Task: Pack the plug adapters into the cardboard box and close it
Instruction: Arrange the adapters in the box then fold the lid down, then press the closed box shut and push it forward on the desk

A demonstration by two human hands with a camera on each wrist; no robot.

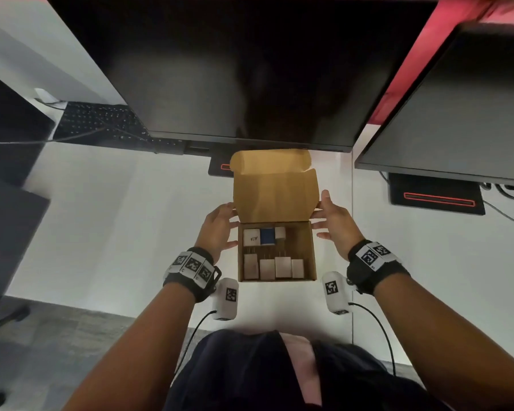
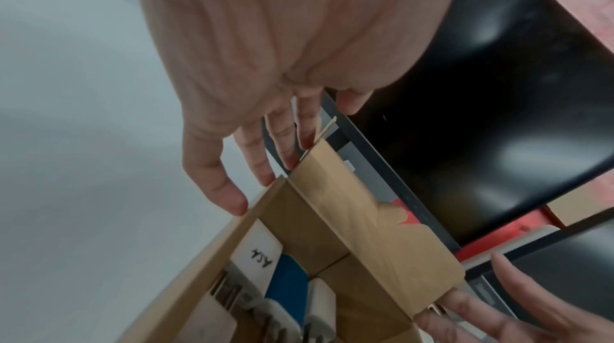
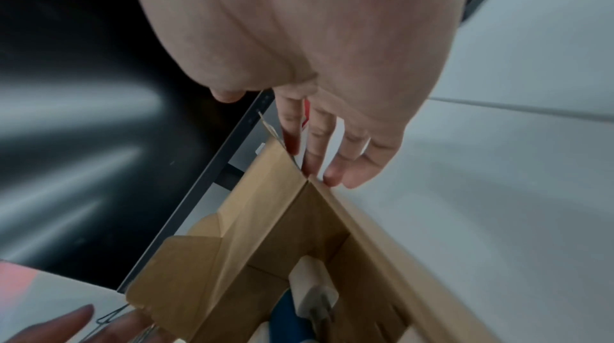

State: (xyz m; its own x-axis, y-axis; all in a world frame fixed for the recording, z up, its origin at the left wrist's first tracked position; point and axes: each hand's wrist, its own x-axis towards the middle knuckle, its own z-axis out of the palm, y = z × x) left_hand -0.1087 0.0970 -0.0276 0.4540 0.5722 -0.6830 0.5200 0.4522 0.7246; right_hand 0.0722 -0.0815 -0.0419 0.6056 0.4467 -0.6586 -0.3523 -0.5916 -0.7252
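Note:
A brown cardboard box (image 1: 313, 250) sits open on the white desk, with its lid (image 1: 275, 197) standing up at the far side. Inside lie several white plug adapters (image 1: 282, 266) in a near row. A blue adapter (image 1: 267, 236) lies between two white ones in the far row. My left hand (image 1: 220, 226) is at the lid's left edge, its straight fingers (image 2: 282, 149) touching the cardboard by the back left corner. My right hand (image 1: 333, 223) mirrors it on the right, its fingertips (image 3: 312, 164) against the lid's right edge. Neither hand holds anything.
A large dark monitor (image 1: 244, 72) hangs just behind the lid, its stand base (image 1: 218, 167) beside the box. A second monitor (image 1: 457, 108) stands at the right, a black keyboard (image 1: 98, 123) at the far left. The desk's front edge runs below my wrists.

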